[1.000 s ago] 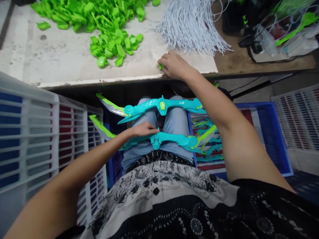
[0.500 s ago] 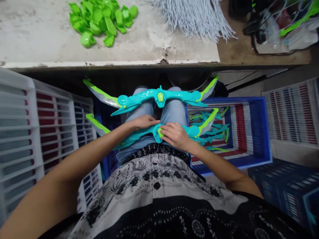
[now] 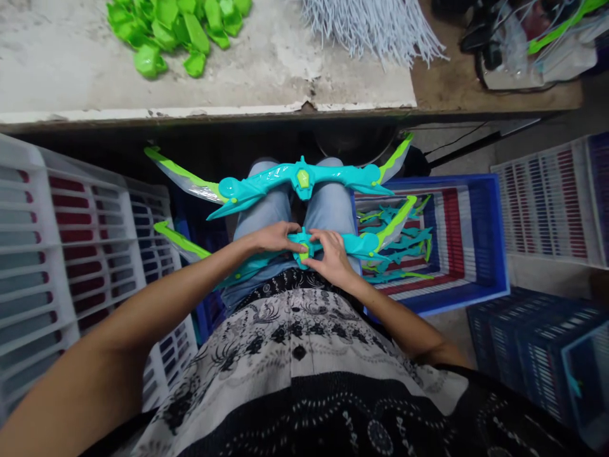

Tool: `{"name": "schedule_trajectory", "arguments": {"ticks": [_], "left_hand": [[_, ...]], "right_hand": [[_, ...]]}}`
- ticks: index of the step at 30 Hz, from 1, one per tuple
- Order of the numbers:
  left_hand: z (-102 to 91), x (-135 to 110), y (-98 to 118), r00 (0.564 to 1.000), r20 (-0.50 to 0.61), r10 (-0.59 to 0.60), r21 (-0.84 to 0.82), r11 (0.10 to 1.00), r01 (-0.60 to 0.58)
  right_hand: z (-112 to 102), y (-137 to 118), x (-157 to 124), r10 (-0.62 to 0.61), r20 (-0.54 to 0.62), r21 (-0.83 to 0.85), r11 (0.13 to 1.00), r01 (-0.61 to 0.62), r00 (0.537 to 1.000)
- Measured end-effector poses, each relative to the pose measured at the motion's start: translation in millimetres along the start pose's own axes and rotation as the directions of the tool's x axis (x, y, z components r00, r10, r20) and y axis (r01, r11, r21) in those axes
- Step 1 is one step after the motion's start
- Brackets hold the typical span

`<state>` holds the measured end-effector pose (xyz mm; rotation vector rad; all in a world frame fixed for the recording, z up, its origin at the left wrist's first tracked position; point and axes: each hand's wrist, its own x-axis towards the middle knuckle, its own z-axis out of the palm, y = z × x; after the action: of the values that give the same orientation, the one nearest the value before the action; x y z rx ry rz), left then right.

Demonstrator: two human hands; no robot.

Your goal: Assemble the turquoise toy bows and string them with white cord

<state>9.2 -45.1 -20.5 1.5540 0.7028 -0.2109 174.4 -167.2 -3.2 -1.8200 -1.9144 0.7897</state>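
Two turquoise toy bows with lime-green tips lie across my lap. The nearer toy bow (image 3: 353, 244) has both my hands at its centre. My left hand (image 3: 276, 240) grips it from the left, its thumb pressing on the small green cap (image 3: 304, 252) in the middle. From the right, my right hand (image 3: 332, 256) closes round the same centre, thumb and fingers at the cap's edge. On my knees rests the farther toy bow (image 3: 259, 188), untouched, with a green cap (image 3: 303, 178) seated at its middle.
Ahead is a worn table (image 3: 266, 76) bearing a pile of green caps (image 3: 171, 28) and a bundle of white cords (image 3: 366, 25). To my right a blue crate (image 3: 490, 241) contains several toy bows. White crates (image 3: 61, 247) stand on my left, dark crates (image 3: 523, 343) at lower right.
My left thumb has come onto the green cap, and my right hand has shifted from covering it to pinching its edge. The whole view has shifted slightly.
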Motion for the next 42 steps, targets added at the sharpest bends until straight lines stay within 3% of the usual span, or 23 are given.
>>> {"name": "schedule_trajectory", "arguments": {"ticks": [2,5,7,10,11,13,15,17,19,21,24,27,30,32,33,35,37,38,39,42], "left_hand": [[3.3,3,-2,1.000,-0.029,0.006,-0.019,1.000,-0.007],[6.0,4,-4,0.996,-0.072,0.046,0.056,0.998,-0.042],[9.6,0,-2,0.992,-0.097,0.084,0.129,0.989,-0.072],[24.0,-19,8,0.978,-0.174,0.118,0.276,0.959,-0.067],[31.1,-27,13,0.966,-0.214,0.143,0.359,0.931,-0.059],[47.1,-44,19,0.923,-0.300,0.239,0.559,0.829,-0.033],[62.0,-55,19,0.866,-0.347,0.360,0.720,0.694,-0.001],[73.2,-60,13,0.828,-0.376,0.417,0.789,0.612,0.051],[79.9,-59,3,0.826,-0.401,0.396,0.792,0.603,0.095],[82.7,-58,-5,0.842,-0.414,0.347,0.767,0.631,0.117],[82.1,-61,-10,0.868,-0.392,0.305,0.732,0.675,0.093],[78.9,-67,-4,0.885,-0.368,0.286,0.701,0.710,0.062],[70.6,-71,9,0.899,-0.350,0.262,0.656,0.754,0.036],[58.2,-72,20,0.886,-0.370,0.282,0.614,0.789,0.005],[49.4,-73,26,0.861,-0.400,0.315,0.601,0.799,-0.013],[27.3,-74,37,0.763,-0.503,0.405,0.617,0.787,-0.012],[3.3,-75,44,0.649,-0.600,0.467,0.659,0.749,0.069],[-7.7,-75,45,0.615,-0.628,0.477,0.673,0.729,0.123],[-17.1,-75,45,0.603,-0.638,0.478,0.685,0.710,0.162],[-33.7,-69,39,0.648,-0.592,0.480,0.725,0.669,0.167]], "right_hand": [[2,0,3,0.052,0.044,-0.072,0.996,-0.049,0.998],[3,1,5,0.047,0.114,-0.207,0.978,-0.022,0.992],[-4,4,8,0.017,0.182,-0.254,0.967,0.031,0.983],[-30,10,25,-0.116,0.363,-0.146,0.973,0.179,0.925],[-41,12,35,-0.169,0.365,-0.101,0.970,0.219,0.915],[-64,15,59,-0.226,0.237,-0.116,0.959,0.258,0.945],[-80,18,89,-0.219,0.071,-0.253,0.940,0.230,0.973],[-88,22,120,-0.169,0.052,-0.383,0.907,0.176,0.984],[-89,28,148,-0.070,0.140,-0.468,0.874,0.129,0.988],[-89,32,167,0.003,0.272,-0.487,0.863,0.135,0.962],[-90,31,173,-0.081,0.432,-0.377,0.888,0.262,0.898],[-89,17,151,-0.180,0.358,-0.408,0.852,0.327,0.916],[-87,0,121,-0.180,0.258,-0.544,0.785,0.297,0.949],[-89,-8,110,-0.165,0.256,-0.570,0.770,0.286,0.953],[-93,-11,109,-0.166,0.272,-0.562,0.772,0.296,0.948],[-103,-13,112,-0.195,0.334,-0.519,0.779,0.353,0.922],[-111,-14,120,-0.278,0.389,-0.465,0.764,0.448,0.878],[-112,-13,124,-0.327,0.390,-0.456,0.743,0.490,0.860],[-110,-13,126,-0.375,0.369,-0.467,0.716,0.519,0.850],[-86,-3,120,-0.464,0.221,-0.561,0.659,0.501,0.858]]}}
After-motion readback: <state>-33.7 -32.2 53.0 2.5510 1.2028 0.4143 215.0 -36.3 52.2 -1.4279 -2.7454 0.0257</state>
